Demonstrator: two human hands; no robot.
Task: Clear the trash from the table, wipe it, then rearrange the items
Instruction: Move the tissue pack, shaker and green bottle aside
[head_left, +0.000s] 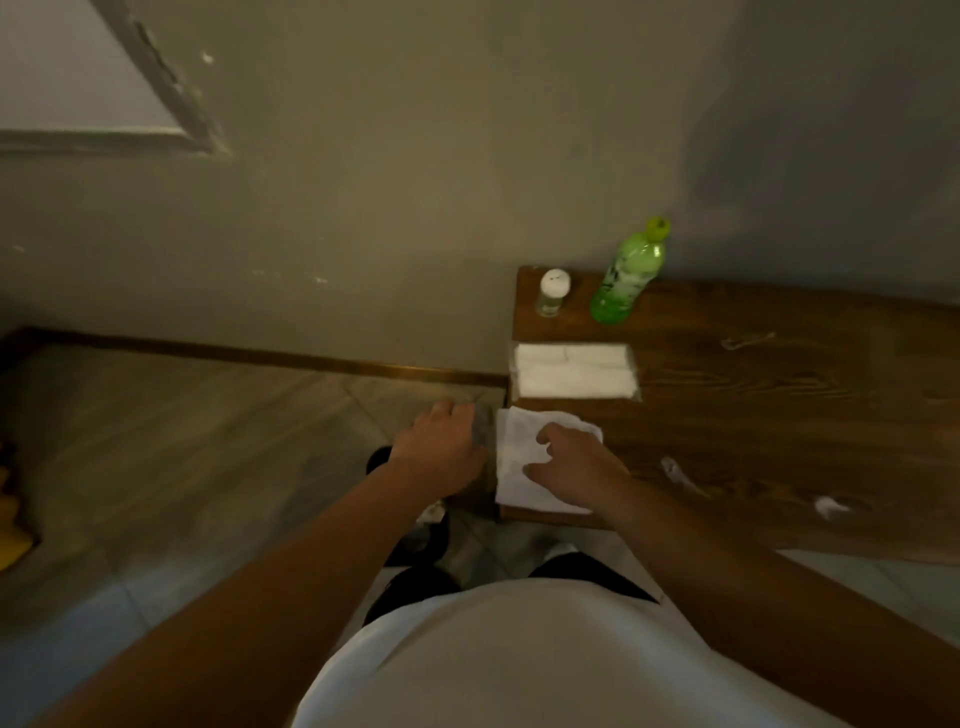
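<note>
A cloth (524, 457) was pressed flat under the spread right hand (576, 467) for wiping; the left hand (441, 452) was cupped at the table (779, 415) edge, seemingly to catch scraps (680, 475).

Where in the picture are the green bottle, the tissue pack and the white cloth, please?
green bottle (626, 278), head view, on the middle of its body.
tissue pack (574, 370), head view, on its white top face.
white cloth (519, 457), head view, on the bare part left of the right hand.

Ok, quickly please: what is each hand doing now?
Left hand: off the table edge, curled; holding cannot be told.
Right hand: open, pressing on the white tissue.
</note>
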